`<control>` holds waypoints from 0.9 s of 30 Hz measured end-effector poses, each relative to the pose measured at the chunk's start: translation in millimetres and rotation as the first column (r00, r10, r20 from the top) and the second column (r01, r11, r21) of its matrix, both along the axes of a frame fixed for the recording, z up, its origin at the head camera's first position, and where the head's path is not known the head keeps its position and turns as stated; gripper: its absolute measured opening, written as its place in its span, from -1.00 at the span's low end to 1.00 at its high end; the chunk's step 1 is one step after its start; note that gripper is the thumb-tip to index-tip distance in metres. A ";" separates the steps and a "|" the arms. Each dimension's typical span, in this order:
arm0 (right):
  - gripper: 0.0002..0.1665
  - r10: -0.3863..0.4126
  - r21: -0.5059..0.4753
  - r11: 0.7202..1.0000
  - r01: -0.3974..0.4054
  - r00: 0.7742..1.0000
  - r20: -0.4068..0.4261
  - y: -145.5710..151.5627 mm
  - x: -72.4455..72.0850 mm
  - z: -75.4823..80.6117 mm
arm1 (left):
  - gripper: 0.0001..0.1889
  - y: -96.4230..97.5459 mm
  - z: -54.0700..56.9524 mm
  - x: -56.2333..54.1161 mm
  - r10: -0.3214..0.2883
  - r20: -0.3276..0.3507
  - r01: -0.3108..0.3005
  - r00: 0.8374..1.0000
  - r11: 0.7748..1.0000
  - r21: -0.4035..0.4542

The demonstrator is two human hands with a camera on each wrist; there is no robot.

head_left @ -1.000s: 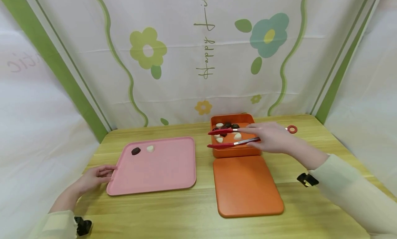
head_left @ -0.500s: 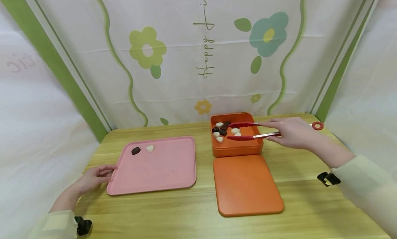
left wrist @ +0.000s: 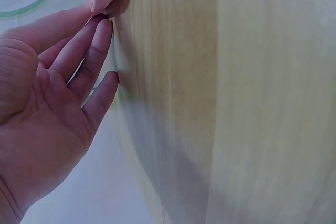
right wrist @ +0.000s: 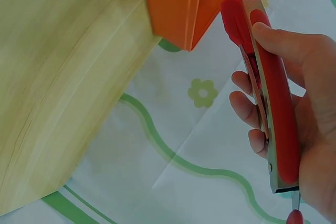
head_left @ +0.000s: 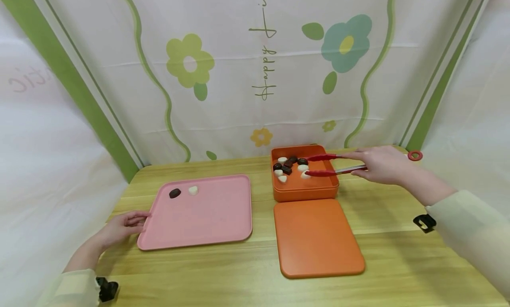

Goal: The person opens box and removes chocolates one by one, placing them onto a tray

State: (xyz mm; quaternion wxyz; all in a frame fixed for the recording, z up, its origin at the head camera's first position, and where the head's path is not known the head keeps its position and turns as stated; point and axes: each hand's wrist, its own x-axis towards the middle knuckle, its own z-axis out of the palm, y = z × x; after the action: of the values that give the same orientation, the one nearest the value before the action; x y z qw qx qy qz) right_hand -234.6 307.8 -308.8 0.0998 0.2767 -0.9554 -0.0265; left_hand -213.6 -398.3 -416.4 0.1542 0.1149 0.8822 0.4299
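My right hand (head_left: 384, 165) grips a pair of red-tipped tongs (right wrist: 281, 114), thumb on one arm and fingers round the other. Their tips stand apart over the right part of the open orange box (head_left: 304, 194). Inside it lie several dark and white chocolates; the tips are right by a dark chocolate (head_left: 302, 161) and a white heart-shaped one (head_left: 305, 174). At the left, my left hand (head_left: 121, 227) pinches the rim of a pink tray (head_left: 199, 223) between thumb and fingertips. A dark chocolate (head_left: 174, 193) and a white one (head_left: 193, 190) rest on the tray.
The orange lid (head_left: 318, 238) lies flat on the wooden table (head_left: 179, 276), in front of the box. A flower-printed cloth (head_left: 231, 77) hangs behind the table, and white cloth closes off both sides.
The right hand has drawn the tongs rightward, from over the box's left part to its right part. The left hand, tray and lid stay where they were.
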 end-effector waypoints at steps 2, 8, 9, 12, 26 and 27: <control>-0.36 -0.002 0.010 1.000 0.002 1.000 0.007 -0.2 -2.9 -1.4 | -0.47 0.3 1.0 0.4 0.001 -0.002 -0.001 1.000 1.000 -0.007; -0.39 0.004 0.047 0.999 -0.005 0.999 0.036 -4.6 -11.3 -6.1 | -0.47 0.6 1.4 -0.1 -0.009 -0.001 0.009 1.000 1.000 0.013; -0.40 0.004 0.052 0.999 -0.007 0.999 0.043 -6.0 -12.5 -6.4 | -0.48 0.6 1.2 -0.4 -0.015 -0.002 0.015 1.000 1.000 0.020; -0.40 0.007 0.060 0.998 -0.011 0.998 0.063 -10.4 -15.4 -6.8 | -0.48 0.3 0.3 -0.9 -0.023 -0.012 0.023 1.000 0.999 0.036; -0.44 0.012 0.077 0.997 -0.019 0.996 0.089 -18.0 -25.3 -14.1 | -0.47 -1.1 -3.3 -0.5 -0.035 -0.021 0.036 0.999 0.998 0.049; -0.45 0.011 0.076 0.997 -0.018 0.996 0.090 -17.9 -25.9 -15.1 | -0.48 -1.2 -3.3 -0.5 -0.034 -0.022 0.035 0.999 0.998 0.047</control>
State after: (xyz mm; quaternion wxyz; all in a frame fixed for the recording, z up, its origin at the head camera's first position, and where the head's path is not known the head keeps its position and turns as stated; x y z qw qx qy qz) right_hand -260.5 290.0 -323.9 0.0465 0.2880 -0.9552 -0.0499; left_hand -214.2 -399.5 -419.7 0.1495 0.1381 0.8712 0.4468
